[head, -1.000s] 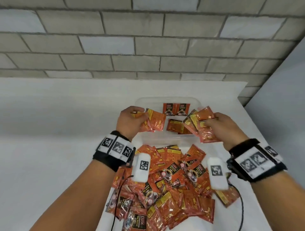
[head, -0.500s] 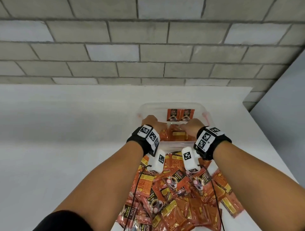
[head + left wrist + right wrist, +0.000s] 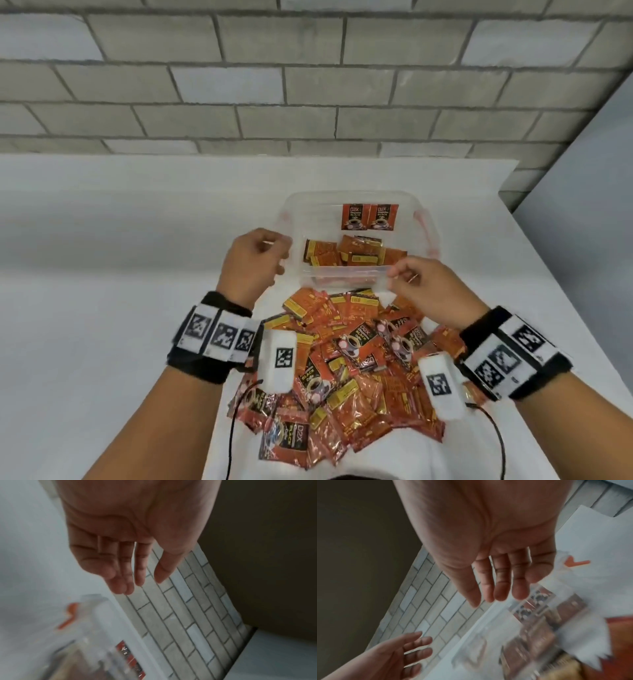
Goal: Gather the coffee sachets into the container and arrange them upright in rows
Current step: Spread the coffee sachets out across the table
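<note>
A clear plastic container (image 3: 294, 205) sits on the white table. Two orange-and-black coffee sachets (image 3: 370, 217) stand upright against its far wall. Several more sachets (image 3: 352, 255) lie flat on its floor. A big loose pile of sachets (image 3: 349, 363) covers the table in front of it. My left hand (image 3: 255, 260) hovers empty by the container's left near corner, fingers relaxed (image 3: 123, 577). My right hand (image 3: 419, 281) hovers empty over the near rim, fingers straight (image 3: 498, 588). The container (image 3: 96, 635) and its contents (image 3: 539, 622) look blurred in both wrist views.
A grey brick wall (image 3: 308, 85) rises behind the table. The table's right edge (image 3: 548, 260) runs close to the container, with a pale panel (image 3: 589, 205) beyond it. Bare white tabletop (image 3: 102, 274) stretches to the left. Cables (image 3: 233, 428) trail from my wrists over the pile.
Both hands carried bunches of sachets into the container, let them go, and have drawn back out empty. More sachets now lie flat on the container's floor.
</note>
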### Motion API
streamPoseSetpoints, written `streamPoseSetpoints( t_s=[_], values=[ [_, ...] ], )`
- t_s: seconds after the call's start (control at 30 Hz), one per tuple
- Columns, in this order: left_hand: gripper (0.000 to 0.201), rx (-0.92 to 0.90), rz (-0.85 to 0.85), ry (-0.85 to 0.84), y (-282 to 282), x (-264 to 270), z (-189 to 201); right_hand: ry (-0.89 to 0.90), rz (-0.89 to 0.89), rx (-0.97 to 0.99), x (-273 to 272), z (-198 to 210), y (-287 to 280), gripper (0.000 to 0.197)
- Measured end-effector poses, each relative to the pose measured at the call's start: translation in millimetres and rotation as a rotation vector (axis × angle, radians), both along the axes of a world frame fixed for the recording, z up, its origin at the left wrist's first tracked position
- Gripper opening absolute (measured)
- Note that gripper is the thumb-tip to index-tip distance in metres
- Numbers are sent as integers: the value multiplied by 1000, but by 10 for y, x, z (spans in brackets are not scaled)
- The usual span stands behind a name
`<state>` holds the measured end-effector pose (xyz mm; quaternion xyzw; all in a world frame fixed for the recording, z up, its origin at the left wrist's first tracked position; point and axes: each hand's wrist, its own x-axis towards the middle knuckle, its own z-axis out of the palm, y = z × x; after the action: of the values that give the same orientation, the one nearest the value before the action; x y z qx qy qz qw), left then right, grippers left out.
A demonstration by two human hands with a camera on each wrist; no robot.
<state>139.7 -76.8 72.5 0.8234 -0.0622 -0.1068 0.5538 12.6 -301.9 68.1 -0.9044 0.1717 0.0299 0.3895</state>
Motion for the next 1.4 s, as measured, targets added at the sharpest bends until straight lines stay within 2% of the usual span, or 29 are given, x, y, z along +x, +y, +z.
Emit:
streamPoseSetpoints(
  t_s=[0.13,0.2,0.27,0.37,0.47,0.6,0.73,0.8,0.9,1.0,1.13,1.27,1.4],
  values=[
    [19,236,-15,159,481,-356,-431,215,168,-148,-212,-357,123,25],
    [15,337,-85,168,578,-487,-593,239,199,-197,-224,-456,167,35],
    [15,355,-225,208,586,-618,-663,221,228,-218,-213,-512,204,39],
    [40,418,-452,247,523,-722,-719,221,342,-304,-148,-547,273,50],
    [51,522,-541,192,400,-758,-701,251,519,-504,-51,-554,338,61],
    [54,612,-497,106,247,-774,-746,305,594,-564,32,-566,377,60],
    [36,607,-387,52,196,-761,-802,276,554,-515,61,-526,396,51],
    [34,604,-360,30,180,-762,-818,227,513,-483,92,-495,372,44],
    [44,568,-325,44,166,-747,-814,176,423,-380,118,-421,328,35],
    [57,648,-400,27,143,-757,-813,161,356,-251,103,-386,293,26],
    [65,734,-480,37,86,-813,-845,215,361,-164,69,-372,216,44],
    [60,763,-441,13,26,-840,-866,378,468,-371,67,-488,297,68],
    [58,767,-451,-12,-28,-840,-854,397,467,-517,129,-592,418,81]
  ],
)
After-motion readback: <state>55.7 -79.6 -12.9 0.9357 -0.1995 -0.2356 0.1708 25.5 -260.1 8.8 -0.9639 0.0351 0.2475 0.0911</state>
